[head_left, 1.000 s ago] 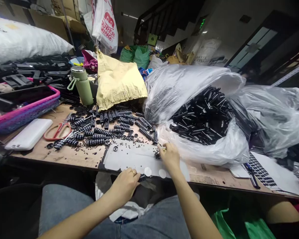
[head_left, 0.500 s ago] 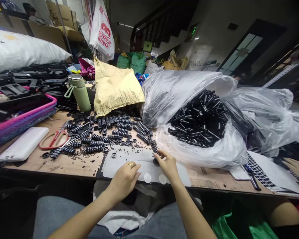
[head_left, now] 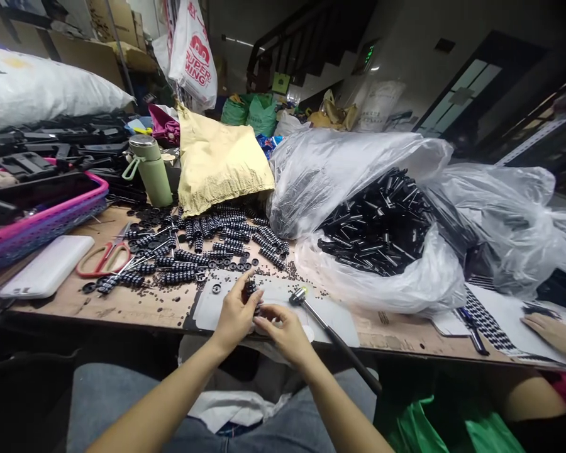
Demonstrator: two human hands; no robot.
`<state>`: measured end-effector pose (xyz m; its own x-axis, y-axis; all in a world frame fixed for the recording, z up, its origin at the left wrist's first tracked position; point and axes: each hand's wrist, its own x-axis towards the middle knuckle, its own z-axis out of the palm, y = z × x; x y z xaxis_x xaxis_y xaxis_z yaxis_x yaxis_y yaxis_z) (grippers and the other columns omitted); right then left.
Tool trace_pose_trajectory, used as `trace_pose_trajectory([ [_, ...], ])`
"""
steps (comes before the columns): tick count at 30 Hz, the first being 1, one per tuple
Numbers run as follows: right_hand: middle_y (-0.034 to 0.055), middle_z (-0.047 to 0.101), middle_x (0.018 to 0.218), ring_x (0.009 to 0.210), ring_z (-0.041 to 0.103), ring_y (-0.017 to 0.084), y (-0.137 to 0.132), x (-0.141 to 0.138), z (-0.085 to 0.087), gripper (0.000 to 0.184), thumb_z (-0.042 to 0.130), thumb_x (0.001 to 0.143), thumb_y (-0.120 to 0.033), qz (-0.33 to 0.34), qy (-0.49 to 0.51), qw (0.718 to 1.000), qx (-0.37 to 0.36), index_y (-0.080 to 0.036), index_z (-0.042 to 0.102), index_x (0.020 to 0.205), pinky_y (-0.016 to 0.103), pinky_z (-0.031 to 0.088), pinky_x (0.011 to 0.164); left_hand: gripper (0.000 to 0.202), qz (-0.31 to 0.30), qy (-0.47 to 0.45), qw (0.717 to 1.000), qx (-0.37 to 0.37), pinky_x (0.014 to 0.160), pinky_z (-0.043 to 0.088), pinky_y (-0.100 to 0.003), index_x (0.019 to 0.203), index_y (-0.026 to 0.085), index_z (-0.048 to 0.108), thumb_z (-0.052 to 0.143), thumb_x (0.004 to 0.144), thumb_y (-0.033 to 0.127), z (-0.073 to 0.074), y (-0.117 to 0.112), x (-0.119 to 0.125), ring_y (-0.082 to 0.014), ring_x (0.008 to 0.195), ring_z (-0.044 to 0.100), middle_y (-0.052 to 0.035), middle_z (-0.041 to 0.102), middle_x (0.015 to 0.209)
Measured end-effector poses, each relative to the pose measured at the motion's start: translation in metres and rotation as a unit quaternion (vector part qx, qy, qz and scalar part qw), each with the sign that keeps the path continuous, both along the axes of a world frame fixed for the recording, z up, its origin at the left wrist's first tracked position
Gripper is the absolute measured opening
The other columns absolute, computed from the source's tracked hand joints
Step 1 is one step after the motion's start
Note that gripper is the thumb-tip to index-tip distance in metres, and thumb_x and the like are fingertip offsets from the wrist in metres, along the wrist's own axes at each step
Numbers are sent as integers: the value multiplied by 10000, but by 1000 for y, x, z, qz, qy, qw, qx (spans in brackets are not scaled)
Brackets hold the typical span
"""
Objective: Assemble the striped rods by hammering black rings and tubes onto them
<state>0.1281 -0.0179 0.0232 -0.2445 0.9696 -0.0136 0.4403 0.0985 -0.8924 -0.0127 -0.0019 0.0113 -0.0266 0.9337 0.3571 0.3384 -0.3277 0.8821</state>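
Observation:
My left hand is closed around a black ridged roller with pale bands, held tilted above the grey-white mat. Fingers of my right hand pinch at its lower end, where the fingertips hide the detail. A small hammer lies to the right of my right hand, its head on the mat and its dark handle reaching past the table edge. Behind the mat is a pile of similar rollers, some with thin metal rods. Loose black discs and tiny dark rings are scattered about.
At the right, a clear plastic bag spills black sticks. To the left are red-handled scissors, a white rectangular case, a green bottle and a pink-rimmed basket. Another person's hand rests on paper at far right.
My right hand has come left from the end of the roller row, and a roller is now between both hands. My left hand has risen and closed on it. The hammer shows more fully.

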Motion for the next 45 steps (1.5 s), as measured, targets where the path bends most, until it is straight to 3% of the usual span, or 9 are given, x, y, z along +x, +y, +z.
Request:
trace_pose_trajectory([
  [5,55,628,928,877,542,174,59,-14,-3,236,402,862,-287,-44,-163,978,122,-180,609,898,309,404,799,303,-39,88,993,67,868,427,-336,1138,191,467,418,845,249,-18,11,-19,-186,1000,533,-85,571,1069],
  [11,99,613,912,922,518,226,116,-34,-17,107,555,727,-118,-42,-180,970,157,-148,608,815,401,367,861,305,18,89,995,-37,880,426,-345,1111,186,488,377,859,317,-23,11,-24,-192,1035,526,-82,575,1105],
  [17,28,604,876,733,570,111,86,-34,-12,225,580,706,-135,-3,-104,983,154,-166,578,929,230,478,690,361,9,134,986,-102,920,397,-369,1138,188,514,378,849,356,-13,9,-34,-206,1072,507,-74,556,1163],
  [22,20,622,798,687,586,113,64,-35,-4,224,567,670,-90,10,21,988,154,-166,608,877,230,502,652,393,-3,152,982,-115,930,393,-365,1162,179,512,376,847,371,-10,6,-28,-207,1079,505,-77,550,1171],
  [28,30,635,964,917,578,136,48,-33,0,279,485,717,-87,63,-22,966,250,-193,608,944,263,466,834,398,-12,129,984,-119,931,386,-359,1199,190,466,364,852,354,-8,4,-31,-204,1098,489,-76,529,1198],
  [31,17,613,1054,985,552,122,52,-36,0,283,483,750,-132,84,-106,961,239,-200,582,1007,240,425,889,383,-2,89,990,-108,921,388,-343,1202,196,443,361,855,338,-8,3,-34,-195,1107,478,-76,516,1207],
  [36,106,621,977,982,526,214,99,-50,-9,176,471,799,-178,-42,-235,955,178,-146,593,921,382,387,880,309,19,60,991,-116,810,441,-321,1080,193,491,351,857,355,-3,2,-37,-191,953,562,-65,599,1023],
  [40,81,625,865,875,558,191,118,-52,-17,108,522,725,-102,-39,-210,962,173,-152,594,788,346,425,811,288,33,82,990,-112,771,447,-322,1021,201,512,373,844,381,0,3,-41,-196,901,572,-54,607,978],
  [45,25,613,865,755,591,112,88,-39,-12,145,546,724,-151,-8,-113,979,168,-164,562,868,235,491,702,343,4,120,988,-96,908,391,-358,1115,190,508,386,842,358,-6,5,-40,-204,1060,508,-78,562,1138],
])
